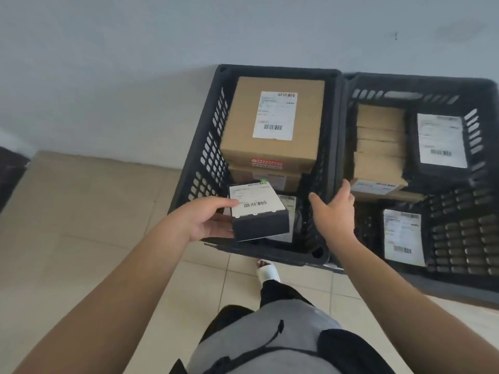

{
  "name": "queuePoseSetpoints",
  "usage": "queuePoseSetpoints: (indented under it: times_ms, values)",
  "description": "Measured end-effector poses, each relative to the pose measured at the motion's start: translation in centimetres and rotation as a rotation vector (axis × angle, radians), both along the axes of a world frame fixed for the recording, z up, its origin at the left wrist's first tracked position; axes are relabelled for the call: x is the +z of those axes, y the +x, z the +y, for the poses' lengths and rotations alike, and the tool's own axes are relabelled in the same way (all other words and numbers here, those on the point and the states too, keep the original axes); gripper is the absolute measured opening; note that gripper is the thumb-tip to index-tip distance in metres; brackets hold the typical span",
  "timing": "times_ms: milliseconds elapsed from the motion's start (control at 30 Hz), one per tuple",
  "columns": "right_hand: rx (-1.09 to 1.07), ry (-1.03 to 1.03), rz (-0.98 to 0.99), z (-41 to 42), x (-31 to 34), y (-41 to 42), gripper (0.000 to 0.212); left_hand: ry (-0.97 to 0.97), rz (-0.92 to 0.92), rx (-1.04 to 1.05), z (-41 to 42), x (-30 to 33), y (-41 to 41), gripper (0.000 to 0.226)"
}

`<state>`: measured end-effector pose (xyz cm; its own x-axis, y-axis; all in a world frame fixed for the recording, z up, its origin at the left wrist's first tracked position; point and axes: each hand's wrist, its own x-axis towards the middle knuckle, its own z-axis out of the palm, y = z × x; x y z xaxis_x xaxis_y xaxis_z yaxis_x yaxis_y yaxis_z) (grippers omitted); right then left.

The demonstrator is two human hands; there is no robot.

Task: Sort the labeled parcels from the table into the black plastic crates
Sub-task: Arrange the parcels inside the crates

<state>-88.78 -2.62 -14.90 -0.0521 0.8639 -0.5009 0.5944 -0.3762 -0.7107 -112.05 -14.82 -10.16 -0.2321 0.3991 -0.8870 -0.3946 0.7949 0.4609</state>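
Note:
Two black plastic crates stand side by side on the floor by the wall. My left hand [209,218] holds a small dark box with a white barcode label [258,214] over the near end of the left crate [201,168]. A large brown cardboard parcel [272,122] with a white label lies at that crate's far end, on top of another brown box. My right hand [333,211] grips the rim between the two crates. The right crate [459,211] holds stacked brown boxes [378,147], a dark labeled parcel [440,141] and another labeled parcel [402,236].
Beige floor tiles [81,225] spread to the left and in front of the crates. A pale wall [135,63] rises behind them. My foot in a white slipper [267,271] stands just before the left crate. A dark object [10,171] shows at the far left edge.

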Motion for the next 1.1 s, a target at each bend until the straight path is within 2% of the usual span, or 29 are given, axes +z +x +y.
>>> queuePoseSetpoints:
  times_ms: [67, 300, 500, 667, 867, 1000, 1100]
  values:
    - [0.015, 0.043, -0.087, -0.3, -0.5, -0.3, 0.088, -0.044, -0.024, -0.039, 1.5, -1.8, -0.6, 0.025]
    - [0.002, 0.091, -0.18, -0.6, -0.6, -0.6, 0.081, -0.119, -0.082, -0.238, 5.2, -8.5, 0.6, 0.029]
    - [-0.068, 0.093, -0.236, -0.7, 0.0, -1.2, 0.07, -0.121, -0.14, -0.299, 6.7, -13.1, 1.8, 0.063]
    - [-0.066, 0.078, -0.316, -0.3, -0.1, -1.7, 0.065, -0.119, -0.188, -0.372, 7.6, -16.7, 2.0, 0.076]
    - [-0.087, 0.106, -0.399, -0.3, -0.3, -2.0, 0.044, -0.108, -0.192, -0.444, 8.7, -18.9, 2.4, 0.073]
    - [-0.093, 0.123, -0.408, -0.3, -0.6, -2.1, 0.042, -0.096, -0.109, -0.499, 8.6, -19.5, 2.9, 0.066]
    - [-0.111, 0.138, -0.404, -0.4, -0.6, -2.2, 0.046, -0.005, 0.229, -0.696, 8.8, -19.3, 3.6, 0.065]
